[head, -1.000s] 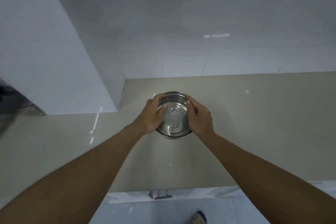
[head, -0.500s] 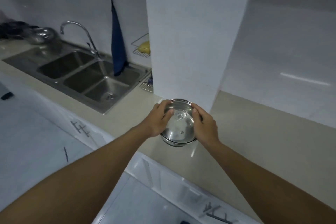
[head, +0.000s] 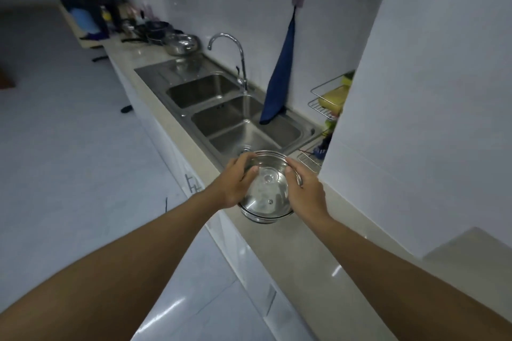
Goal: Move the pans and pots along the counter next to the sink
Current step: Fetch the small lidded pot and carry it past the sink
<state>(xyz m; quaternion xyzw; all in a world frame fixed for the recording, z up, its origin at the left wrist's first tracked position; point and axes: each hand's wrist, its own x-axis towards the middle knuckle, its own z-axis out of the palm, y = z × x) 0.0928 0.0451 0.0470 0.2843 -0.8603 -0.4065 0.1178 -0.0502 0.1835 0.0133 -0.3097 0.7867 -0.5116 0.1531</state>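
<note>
Two hands: left hand [head: 235,180] and right hand [head: 303,188] grip small lidded round steel pot [head: 266,188].
Change: pot now carried from the corner to just beside steel double sink [head: 235,119].
Meaning: transfer about halfway, I'd guess.

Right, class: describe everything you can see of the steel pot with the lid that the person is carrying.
The steel pot is round, shiny and shallow-looking. It is closed by a domed glass-looking lid with a metal rim and a small vent hole. Its knob is hard to make out. It is held roughly level at the counter's front edge, just short of the sink. The left hand and right hand clasp opposite sides, thumbs on the lid.
</note>
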